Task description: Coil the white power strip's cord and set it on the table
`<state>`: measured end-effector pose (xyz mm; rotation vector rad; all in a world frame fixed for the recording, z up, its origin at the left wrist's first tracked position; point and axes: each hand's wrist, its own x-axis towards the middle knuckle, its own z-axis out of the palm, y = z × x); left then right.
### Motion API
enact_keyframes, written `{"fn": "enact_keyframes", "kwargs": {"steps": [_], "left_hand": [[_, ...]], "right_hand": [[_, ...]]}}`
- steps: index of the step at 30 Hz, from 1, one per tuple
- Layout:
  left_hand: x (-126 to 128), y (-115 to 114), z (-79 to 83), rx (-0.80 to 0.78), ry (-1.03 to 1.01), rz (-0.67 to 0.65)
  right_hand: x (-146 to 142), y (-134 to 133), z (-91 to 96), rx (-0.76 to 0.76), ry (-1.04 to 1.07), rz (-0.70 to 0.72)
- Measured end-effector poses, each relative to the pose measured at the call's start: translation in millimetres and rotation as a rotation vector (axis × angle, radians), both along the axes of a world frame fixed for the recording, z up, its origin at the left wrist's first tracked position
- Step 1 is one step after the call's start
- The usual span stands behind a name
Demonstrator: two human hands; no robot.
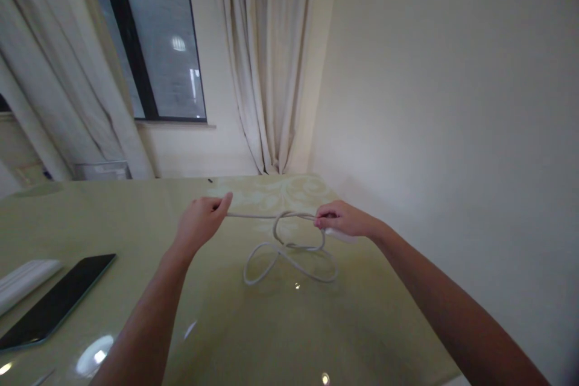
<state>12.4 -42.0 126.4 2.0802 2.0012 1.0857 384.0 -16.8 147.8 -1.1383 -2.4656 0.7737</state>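
A thin pale cord (251, 216) is stretched level between my two hands above the table (217, 319). Closed around its left part is my left hand (203, 220), thumb on top. My right hand (340, 218) pinches the cord at the right, where a loop bends back. Below the straight stretch, slack cord hangs in a round loop and two wider loops that cross near the tabletop. Just under my right hand shows a smooth white piece (341, 235); its kind, and whether it joins the cord, I cannot tell.
On the left of the glossy table lie a dark tablet (58, 301) and a long white object (27, 280). A tiny dark item (210, 180) rests by the far edge. The wall (434, 102) stands close along the right side; curtains (266, 60) hang behind.
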Motion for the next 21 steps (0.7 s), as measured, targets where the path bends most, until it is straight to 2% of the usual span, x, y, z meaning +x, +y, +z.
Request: {"fn": "enact_keyframes", "kwargs": {"steps": [4, 6, 8, 10, 11, 13, 16, 18, 21], "left_hand": [[18.7, -4.7, -0.4, -0.053, 0.014, 0.000], [34.1, -8.6, 1.7, -0.064, -0.003, -0.107], [48.7, -11.9, 4.6, -0.059, -0.058, -0.274], [58.2, -14.4, 8.2, -0.027, -0.159, -0.417], [59.9, -15.5, 10.5, -0.001, -0.212, -0.445], [56.8, -18.2, 16.4, 0.048, -0.267, -0.428], [42.0, -25.6, 28.7, 0.095, -0.197, -0.354], [31.2, -32.9, 38.2, 0.131, -0.183, -0.319], [16.6, -44.6, 50.7, 0.178, -0.276, -0.281]], "right_hand": [[4.6, 3.9, 5.6, 0.098, -0.066, -0.096], [-6.7, 1.1, 10.9, 0.123, -0.073, -0.107], [-24.0, -3.7, 17.3, 0.161, -0.057, -0.092], [-42.7, -8.5, 24.1, 0.245, -0.052, -0.123], [-50.7, -10.2, 27.4, 0.298, -0.068, -0.152], [-61.3, -12.1, 34.3, 0.398, -0.140, -0.156], [-60.8, -10.6, 46.3, 0.523, -0.275, -0.028], [-50.5, -6.3, 55.1, 0.588, -0.340, 0.020], [-21.0, 5.5, 67.0, 0.639, -0.383, 0.017]]}}
